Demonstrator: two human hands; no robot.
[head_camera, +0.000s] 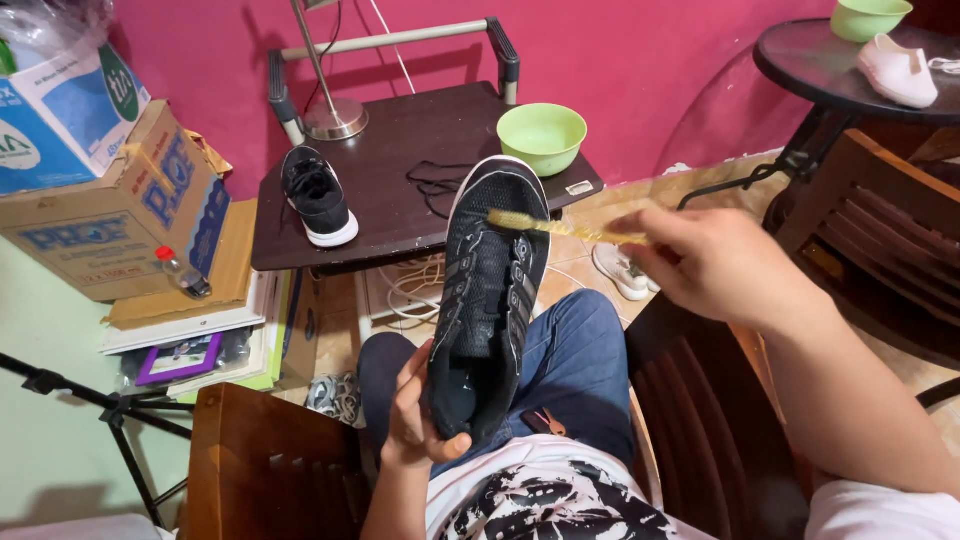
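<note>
Gripping the black sneaker (487, 290) upright, left hand (420, 415) clasps its heel; right hand (715, 265) pinches a toothbrush (560, 228).

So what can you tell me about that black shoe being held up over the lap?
The black shoe is a sneaker with a knit-looking mesh upper, grey stripes on its sides and a white sole edge at the toe. Its laces are out. It points toe away from the person, tilted up above the jeans. The left hand grips its heel end from below, and the right hand holds a yellowish brush whose bristled head rests on the toe area.
</note>
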